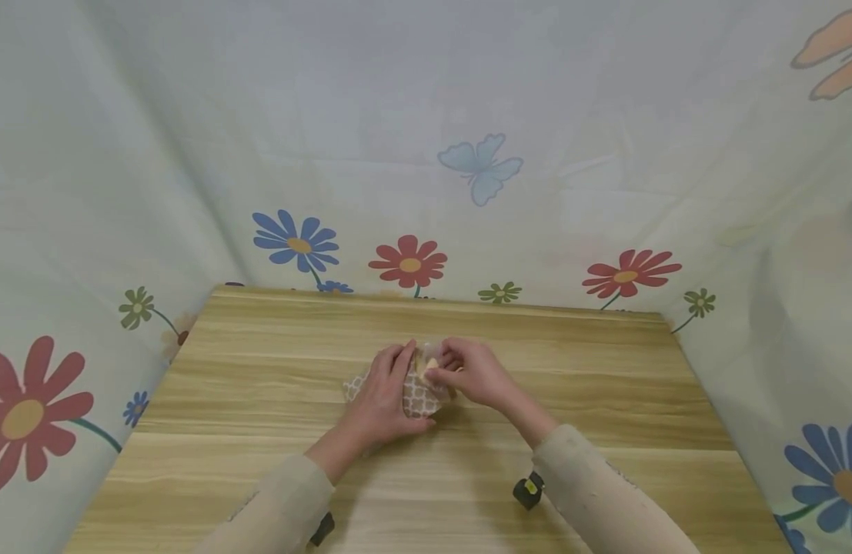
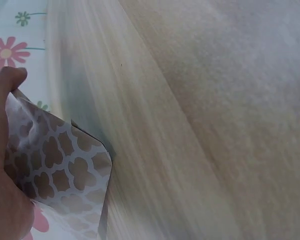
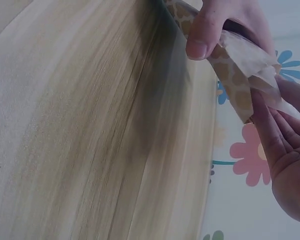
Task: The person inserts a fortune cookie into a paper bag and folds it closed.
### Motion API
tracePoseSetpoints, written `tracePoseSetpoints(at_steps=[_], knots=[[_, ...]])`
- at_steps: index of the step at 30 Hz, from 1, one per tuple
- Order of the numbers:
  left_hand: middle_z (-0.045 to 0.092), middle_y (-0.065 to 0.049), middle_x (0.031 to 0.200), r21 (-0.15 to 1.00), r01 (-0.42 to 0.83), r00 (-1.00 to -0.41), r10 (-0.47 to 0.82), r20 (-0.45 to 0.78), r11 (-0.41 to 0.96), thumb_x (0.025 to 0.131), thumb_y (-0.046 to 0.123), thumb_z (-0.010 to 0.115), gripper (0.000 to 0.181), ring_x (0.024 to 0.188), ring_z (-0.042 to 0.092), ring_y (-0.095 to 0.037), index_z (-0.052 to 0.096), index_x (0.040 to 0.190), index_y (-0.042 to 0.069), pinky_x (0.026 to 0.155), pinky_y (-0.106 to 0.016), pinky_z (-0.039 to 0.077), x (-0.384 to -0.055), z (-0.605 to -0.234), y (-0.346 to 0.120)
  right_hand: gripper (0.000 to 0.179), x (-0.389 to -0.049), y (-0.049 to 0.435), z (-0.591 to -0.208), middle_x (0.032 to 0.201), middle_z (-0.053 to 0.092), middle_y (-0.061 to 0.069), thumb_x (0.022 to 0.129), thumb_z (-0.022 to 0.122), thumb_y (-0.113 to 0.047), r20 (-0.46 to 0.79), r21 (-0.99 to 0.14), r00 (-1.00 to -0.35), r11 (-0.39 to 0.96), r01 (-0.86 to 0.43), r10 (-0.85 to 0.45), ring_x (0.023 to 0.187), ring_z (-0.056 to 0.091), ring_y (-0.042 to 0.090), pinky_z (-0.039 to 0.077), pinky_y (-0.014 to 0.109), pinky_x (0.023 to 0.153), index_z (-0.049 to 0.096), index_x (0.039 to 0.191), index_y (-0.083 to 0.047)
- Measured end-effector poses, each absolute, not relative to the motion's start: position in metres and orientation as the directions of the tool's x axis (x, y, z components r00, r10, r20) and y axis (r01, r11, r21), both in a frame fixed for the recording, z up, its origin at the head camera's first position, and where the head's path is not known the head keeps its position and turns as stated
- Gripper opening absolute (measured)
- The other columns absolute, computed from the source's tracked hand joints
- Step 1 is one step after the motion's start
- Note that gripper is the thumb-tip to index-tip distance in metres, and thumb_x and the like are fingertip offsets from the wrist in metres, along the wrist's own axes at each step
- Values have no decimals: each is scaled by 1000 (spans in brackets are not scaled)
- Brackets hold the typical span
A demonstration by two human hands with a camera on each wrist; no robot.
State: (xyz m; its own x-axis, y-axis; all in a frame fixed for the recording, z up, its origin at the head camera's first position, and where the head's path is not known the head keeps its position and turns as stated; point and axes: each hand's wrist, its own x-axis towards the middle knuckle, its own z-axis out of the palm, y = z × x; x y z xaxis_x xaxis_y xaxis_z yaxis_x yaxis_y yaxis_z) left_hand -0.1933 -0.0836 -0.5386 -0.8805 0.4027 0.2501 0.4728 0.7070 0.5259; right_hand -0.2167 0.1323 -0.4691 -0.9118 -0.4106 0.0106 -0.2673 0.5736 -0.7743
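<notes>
A tan paper packet (image 1: 420,400) with a white lattice pattern is held just above the wooden table in the head view. Over its left part lies my left hand (image 1: 379,398), gripping it between thumb and fingers; the left wrist view shows one pointed corner of the packet (image 2: 65,165) jutting from that grip. At the other end, my right hand (image 1: 477,373) pinches a thin whitish sheet (image 3: 260,75), which looks crumpled where it comes out of the packet's edge. A small pale yellow bit (image 1: 431,365) shows by the right fingertips. What the packet contains is hidden.
The wood-grain table (image 1: 606,477) spreads under both arms, its back edge meeting a pale cloth (image 1: 370,115) printed with flowers and a butterfly. Cloth also hangs at both sides. A small black device (image 1: 528,492) is by the right sleeve.
</notes>
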Motion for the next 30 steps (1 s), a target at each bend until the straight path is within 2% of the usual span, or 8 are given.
tracePoseSetpoints(at_steps=[6, 13, 20, 23, 27, 30], knots=[[35, -15, 159, 515, 479, -877, 410, 249, 711, 71, 52, 95, 128, 140, 43, -31, 23, 169, 12, 115, -51, 47, -193, -541, -83, 19, -219, 135, -470, 97, 74, -2, 97, 82, -23, -27, -755, -886, 590, -286, -464, 87, 69, 11, 60, 26, 75, 74, 109, -10], [34, -15, 160, 522, 476, -879, 407, 249, 708, 70, 52, 95, 130, 140, 43, -31, 22, 170, 13, 116, -51, 47, -193, -539, -83, 32, -213, 137, -463, 104, 78, 0, 97, 81, -23, -9, -740, -896, 606, -292, -443, 91, 71, 10, 61, 26, 77, 75, 124, -7], [35, -14, 160, 527, 489, -871, 418, 257, 695, 70, 53, 95, 130, 141, 43, -30, 22, 170, 13, 116, -50, 47, -192, -536, -82, 26, -212, 134, -457, 95, 77, -3, 104, 73, -21, -9, -669, -829, 620, -411, -559, 82, 69, 7, 59, 23, 67, 76, 125, -7], [34, -14, 160, 532, 487, -872, 419, 252, 693, 70, 52, 95, 131, 141, 43, -31, 20, 170, 14, 116, -51, 47, -192, -535, -81, 28, -210, 135, -453, 96, 78, -2, 102, 75, -22, 7, -649, -851, 645, -403, -525, 81, 68, 6, 58, 22, 67, 76, 126, -7], [35, -15, 159, 540, 490, -871, 412, 268, 684, 68, 51, 96, 132, 140, 44, -31, 20, 170, 14, 115, -52, 48, -191, -534, -80, 29, -209, 136, -447, 102, 79, 0, 99, 79, -20, 75, -652, -885, 649, -393, -460, 87, 70, 8, 60, 24, 74, 77, 124, -6], [35, -15, 159, 550, 493, -869, 409, 278, 674, 68, 51, 96, 132, 140, 44, -31, 20, 170, 14, 114, -52, 48, -191, -533, -80, 25, -209, 135, -446, 103, 79, 0, 97, 81, -18, 103, -667, -884, 627, -402, -457, 91, 72, 10, 60, 25, 79, 77, 119, -6]])
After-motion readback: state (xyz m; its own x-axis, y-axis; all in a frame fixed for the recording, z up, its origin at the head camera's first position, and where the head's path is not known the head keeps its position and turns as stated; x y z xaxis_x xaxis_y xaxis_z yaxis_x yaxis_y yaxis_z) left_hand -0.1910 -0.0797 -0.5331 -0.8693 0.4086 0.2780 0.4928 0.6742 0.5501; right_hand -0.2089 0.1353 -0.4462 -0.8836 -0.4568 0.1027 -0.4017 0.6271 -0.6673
